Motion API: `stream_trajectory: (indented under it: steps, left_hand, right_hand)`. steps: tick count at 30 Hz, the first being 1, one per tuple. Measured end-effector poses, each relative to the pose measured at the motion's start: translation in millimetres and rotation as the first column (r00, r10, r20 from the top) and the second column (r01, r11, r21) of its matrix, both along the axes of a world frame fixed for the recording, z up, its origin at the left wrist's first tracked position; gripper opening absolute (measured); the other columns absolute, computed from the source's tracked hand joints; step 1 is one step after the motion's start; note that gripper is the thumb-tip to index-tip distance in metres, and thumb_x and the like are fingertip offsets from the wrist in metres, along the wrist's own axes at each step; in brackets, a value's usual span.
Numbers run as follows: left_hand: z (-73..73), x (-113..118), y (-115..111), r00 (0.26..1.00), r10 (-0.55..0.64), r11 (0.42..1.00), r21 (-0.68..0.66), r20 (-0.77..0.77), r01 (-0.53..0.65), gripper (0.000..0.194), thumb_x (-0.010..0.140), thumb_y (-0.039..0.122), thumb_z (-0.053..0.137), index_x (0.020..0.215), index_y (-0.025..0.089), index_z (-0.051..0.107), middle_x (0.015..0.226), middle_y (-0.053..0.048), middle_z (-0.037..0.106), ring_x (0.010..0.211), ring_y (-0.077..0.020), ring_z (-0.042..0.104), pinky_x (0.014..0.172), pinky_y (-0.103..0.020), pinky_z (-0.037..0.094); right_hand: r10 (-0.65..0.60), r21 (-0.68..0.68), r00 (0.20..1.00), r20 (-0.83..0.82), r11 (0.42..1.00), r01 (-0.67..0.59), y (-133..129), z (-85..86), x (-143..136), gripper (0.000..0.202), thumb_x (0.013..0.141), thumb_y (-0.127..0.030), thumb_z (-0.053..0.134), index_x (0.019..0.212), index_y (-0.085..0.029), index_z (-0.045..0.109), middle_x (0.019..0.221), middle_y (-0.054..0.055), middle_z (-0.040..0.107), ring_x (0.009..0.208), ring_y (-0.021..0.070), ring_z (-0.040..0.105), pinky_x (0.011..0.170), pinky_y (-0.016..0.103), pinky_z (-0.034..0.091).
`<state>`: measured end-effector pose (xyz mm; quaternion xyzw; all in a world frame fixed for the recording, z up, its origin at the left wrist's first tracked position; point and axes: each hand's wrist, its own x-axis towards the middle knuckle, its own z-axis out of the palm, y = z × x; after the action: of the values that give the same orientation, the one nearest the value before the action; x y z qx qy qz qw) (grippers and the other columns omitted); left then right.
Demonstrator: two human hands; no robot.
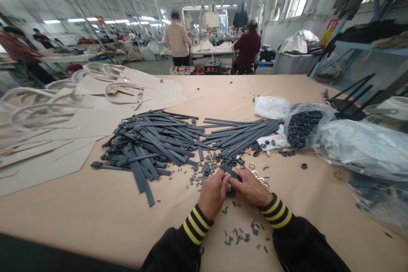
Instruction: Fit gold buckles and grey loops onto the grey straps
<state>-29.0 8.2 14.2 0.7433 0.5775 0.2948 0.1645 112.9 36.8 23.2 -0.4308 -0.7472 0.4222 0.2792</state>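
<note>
My left hand (213, 193) and my right hand (251, 186) meet over the near middle of the table, fingers closed. A dark grey strap (231, 172) runs up and left out of my right hand's grip. The left fingertips pinch at its near end; whatever small part they hold is hidden. Just beyond the hands lie small grey pieces (204, 169), dark loops and gold-coloured metal buckles (259, 177). Behind those, loose straps (242, 134) fan out to the right, and a big heap of straps with fittings (149, 140) lies to the left.
Beige bag panels with handles (79, 114) cover the table's left side. On the right sit a plastic bag of dark loops (302, 125) and larger plastic bags (363, 144). More small grey pieces (245, 236) are scattered between my forearms. Several people work beyond the table (210, 83).
</note>
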Motion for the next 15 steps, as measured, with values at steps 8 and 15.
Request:
stream_trajectory:
  steps: [8, 15]
  left_hand:
    - [5.5, -2.5, 7.6, 0.910, 0.013, 0.967, -0.237, 0.415, 0.094, 0.025, 0.083, 0.034, 0.036, 0.064, 0.018, 0.040, 0.051, 0.003, 0.041, 0.045, -0.0096, 0.040, 0.047, -0.022, 0.030]
    - [3.2, -9.5, 12.2, 0.595, 0.174, 0.817, -0.452, 0.785, 0.358, 0.029, 0.077, 0.045, 0.044, 0.068, 0.018, 0.040, 0.051, 0.007, 0.041, 0.038, -0.0056, 0.033, 0.036, -0.017, 0.026]
  right_hand:
    - [-0.014, -0.003, 0.994, -0.104, 1.000, 0.014, -2.1, 4.0, -0.3, 0.027, 0.083, -0.028, 0.044, 0.059, -0.016, 0.045, 0.056, -0.004, 0.046, 0.055, 0.0098, 0.044, 0.054, 0.020, 0.034]
    - [0.065, -0.170, 0.977, -0.202, 0.980, -0.100, 0.6, 5.0, 4.3, 0.030, 0.082, -0.037, 0.045, 0.061, -0.016, 0.047, 0.053, -0.005, 0.046, 0.046, 0.0073, 0.039, 0.047, 0.019, 0.032]
